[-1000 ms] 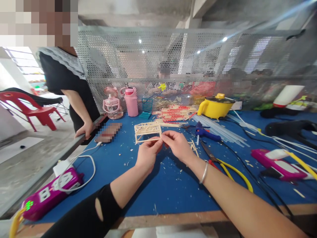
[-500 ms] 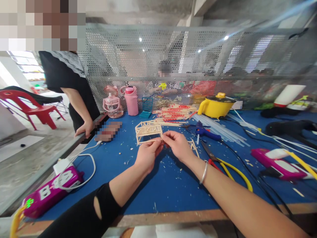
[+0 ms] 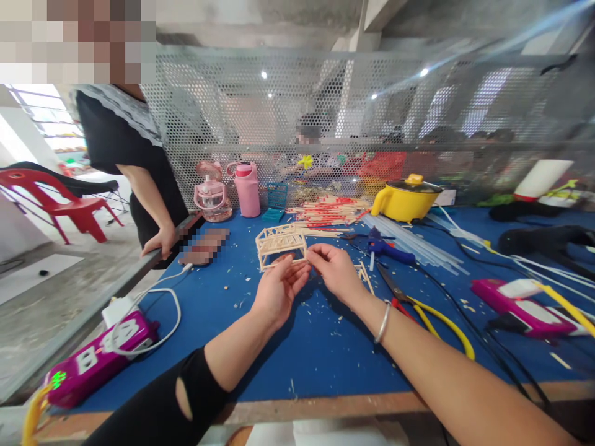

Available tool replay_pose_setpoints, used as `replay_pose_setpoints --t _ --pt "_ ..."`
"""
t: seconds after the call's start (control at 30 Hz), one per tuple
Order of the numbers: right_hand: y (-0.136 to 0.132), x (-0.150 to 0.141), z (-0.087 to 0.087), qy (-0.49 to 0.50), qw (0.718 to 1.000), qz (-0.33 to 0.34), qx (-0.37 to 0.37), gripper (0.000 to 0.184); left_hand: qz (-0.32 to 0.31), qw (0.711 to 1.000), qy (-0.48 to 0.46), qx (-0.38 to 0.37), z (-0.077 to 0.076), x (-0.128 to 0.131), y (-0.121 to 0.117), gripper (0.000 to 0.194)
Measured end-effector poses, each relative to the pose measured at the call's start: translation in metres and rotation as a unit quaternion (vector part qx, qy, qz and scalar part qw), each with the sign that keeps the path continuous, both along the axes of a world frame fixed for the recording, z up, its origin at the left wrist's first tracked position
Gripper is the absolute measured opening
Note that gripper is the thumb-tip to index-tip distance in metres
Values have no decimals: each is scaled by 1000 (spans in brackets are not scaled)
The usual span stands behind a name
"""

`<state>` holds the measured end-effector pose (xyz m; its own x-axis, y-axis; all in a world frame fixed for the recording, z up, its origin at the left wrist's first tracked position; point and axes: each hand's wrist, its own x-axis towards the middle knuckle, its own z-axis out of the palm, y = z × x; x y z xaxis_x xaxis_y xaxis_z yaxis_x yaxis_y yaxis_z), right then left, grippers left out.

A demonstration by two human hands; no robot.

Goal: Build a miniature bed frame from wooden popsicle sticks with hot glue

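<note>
A small frame model of pale wooden sticks is held just above the blue table. My left hand pinches the model's near bottom edge from below, fingers curled. My right hand grips the model's near right corner with thumb and forefinger; a silver bangle sits on that wrist. Both hands meet at the same corner. A few loose sticks lie just right of my right hand.
Behind the model lie a pile of red-tipped sticks, a blue glue gun, clear glue rods, a yellow pot and pink bottles. Yellow-handled cutters lie right. Purple power strips sit at both sides. Another person stands at the table's left edge.
The model has risen slightly and tipped a little toward the far side. My left fingers have loosened and spread somewhat under its edge; my right hand keeps its pinch.
</note>
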<state>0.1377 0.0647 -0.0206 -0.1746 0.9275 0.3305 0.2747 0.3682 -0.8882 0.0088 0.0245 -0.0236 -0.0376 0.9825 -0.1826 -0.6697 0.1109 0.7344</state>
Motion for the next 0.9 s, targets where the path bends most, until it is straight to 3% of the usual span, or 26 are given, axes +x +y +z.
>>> replay_pose_setpoints --t 0.2,0.33,0.47,0.6,0.77,0.9 --pt "2 4 5 -74 997 -5 -11 30 5 1000 -9 1 3 -6 2 6" --pt "21 41 25 -188 981 -25 -34 30 -15 1000 -6 7 2 -4 5 9" --pt "52 111 37 -338 926 -163 -46 43 -20 1000 -8 10 3 -2 7 9" --pt "67 158 23 -454 857 -227 -85 38 -25 999 -15 16 4 -1 9 11" --pt "70 162 5 -508 826 -235 -63 36 -24 999 -21 21 4 0 9 13" --pt "68 156 13 -492 831 -259 -35 31 -23 999 -23 21 3 1 8 12"
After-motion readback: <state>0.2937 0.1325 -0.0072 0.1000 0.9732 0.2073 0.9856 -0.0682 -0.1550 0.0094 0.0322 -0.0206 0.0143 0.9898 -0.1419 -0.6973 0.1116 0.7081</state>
